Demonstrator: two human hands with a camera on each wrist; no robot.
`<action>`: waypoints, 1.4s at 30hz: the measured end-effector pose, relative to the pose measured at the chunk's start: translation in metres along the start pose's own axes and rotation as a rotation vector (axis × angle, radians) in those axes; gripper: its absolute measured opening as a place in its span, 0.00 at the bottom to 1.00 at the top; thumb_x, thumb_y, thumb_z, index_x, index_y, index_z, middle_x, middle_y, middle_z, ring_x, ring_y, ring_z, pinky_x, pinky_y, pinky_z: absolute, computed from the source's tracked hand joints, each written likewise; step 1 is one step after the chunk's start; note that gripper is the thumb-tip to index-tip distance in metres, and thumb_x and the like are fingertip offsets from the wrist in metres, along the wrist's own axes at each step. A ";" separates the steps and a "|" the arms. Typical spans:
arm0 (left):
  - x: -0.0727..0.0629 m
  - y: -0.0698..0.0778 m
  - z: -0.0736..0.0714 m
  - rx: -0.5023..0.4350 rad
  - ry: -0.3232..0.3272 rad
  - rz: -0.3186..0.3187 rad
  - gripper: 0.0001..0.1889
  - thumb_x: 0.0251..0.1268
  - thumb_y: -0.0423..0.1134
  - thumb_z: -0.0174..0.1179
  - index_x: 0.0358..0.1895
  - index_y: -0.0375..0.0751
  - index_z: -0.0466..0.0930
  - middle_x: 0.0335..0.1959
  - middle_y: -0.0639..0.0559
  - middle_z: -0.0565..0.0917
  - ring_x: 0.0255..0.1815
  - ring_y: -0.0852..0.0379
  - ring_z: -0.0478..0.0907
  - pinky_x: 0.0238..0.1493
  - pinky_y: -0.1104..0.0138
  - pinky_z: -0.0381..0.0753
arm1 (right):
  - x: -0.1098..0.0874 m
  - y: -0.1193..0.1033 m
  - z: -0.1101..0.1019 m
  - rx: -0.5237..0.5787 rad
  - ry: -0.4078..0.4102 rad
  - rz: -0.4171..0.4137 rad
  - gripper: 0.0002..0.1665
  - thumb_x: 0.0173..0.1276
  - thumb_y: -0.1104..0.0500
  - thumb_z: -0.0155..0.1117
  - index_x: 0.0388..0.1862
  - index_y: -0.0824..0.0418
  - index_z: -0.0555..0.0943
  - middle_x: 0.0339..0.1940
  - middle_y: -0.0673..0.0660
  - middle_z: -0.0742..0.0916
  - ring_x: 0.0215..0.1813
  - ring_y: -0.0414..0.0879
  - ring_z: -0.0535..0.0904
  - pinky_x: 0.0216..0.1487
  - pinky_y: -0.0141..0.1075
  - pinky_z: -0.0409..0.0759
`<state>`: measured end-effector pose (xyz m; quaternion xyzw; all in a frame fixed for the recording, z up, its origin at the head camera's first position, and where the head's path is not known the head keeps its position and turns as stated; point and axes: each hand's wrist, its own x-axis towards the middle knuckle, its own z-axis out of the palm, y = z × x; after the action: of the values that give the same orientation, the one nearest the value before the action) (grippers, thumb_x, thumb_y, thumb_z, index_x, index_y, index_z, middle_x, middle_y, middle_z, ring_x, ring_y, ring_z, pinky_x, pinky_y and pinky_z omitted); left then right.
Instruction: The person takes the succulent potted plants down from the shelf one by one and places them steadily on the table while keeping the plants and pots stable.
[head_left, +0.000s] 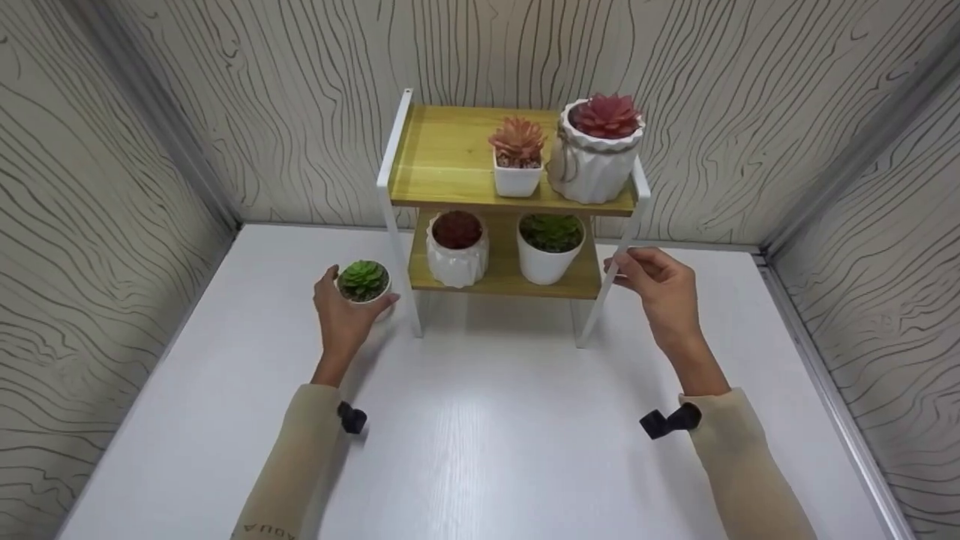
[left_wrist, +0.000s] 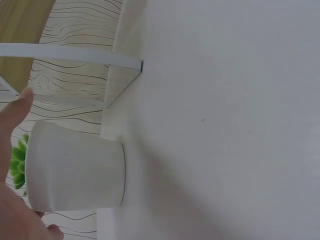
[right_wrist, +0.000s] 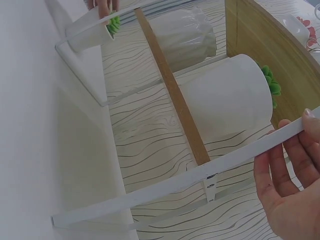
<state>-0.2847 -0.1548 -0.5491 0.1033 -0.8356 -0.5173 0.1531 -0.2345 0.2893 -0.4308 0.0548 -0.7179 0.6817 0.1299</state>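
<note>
On the white table, left of a two-tier plant shelf [head_left: 442, 157], stands a small white pot [left_wrist: 75, 167] with a green succulent [head_left: 364, 280]. My left hand [head_left: 346, 307] reaches around this pot, thumb and fingers spread to either side of it. In the left wrist view the thumb [left_wrist: 20, 107] is apart from the pot's wall. At the shelf's right side, my right hand [head_left: 664, 292] pinches the white metal frame [right_wrist: 135, 194] between thumb and fingers, above the lower board in the right wrist view.
The upper board carries a square pot [head_left: 517, 180] with an orange succulent and a larger ribbed pot [head_left: 596, 169] with a red one. On the lower board stand a ribbed white pot [head_left: 457, 262] and a smooth white pot [head_left: 550, 262]. Patterned walls [head_left: 300, 112] enclose the table.
</note>
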 end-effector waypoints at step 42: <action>-0.032 0.070 -0.041 -0.072 0.089 0.267 0.53 0.52 0.43 0.84 0.79 0.36 0.62 0.72 0.35 0.70 0.76 0.41 0.67 0.79 0.46 0.69 | -0.002 0.004 -0.001 0.023 0.001 0.002 0.15 0.75 0.57 0.70 0.51 0.68 0.86 0.42 0.54 0.94 0.47 0.44 0.91 0.55 0.35 0.89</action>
<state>-0.2414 -0.1471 -0.4738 0.0087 -0.8152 -0.5169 0.2612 -0.2338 0.2899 -0.4355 0.0550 -0.7098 0.6903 0.1288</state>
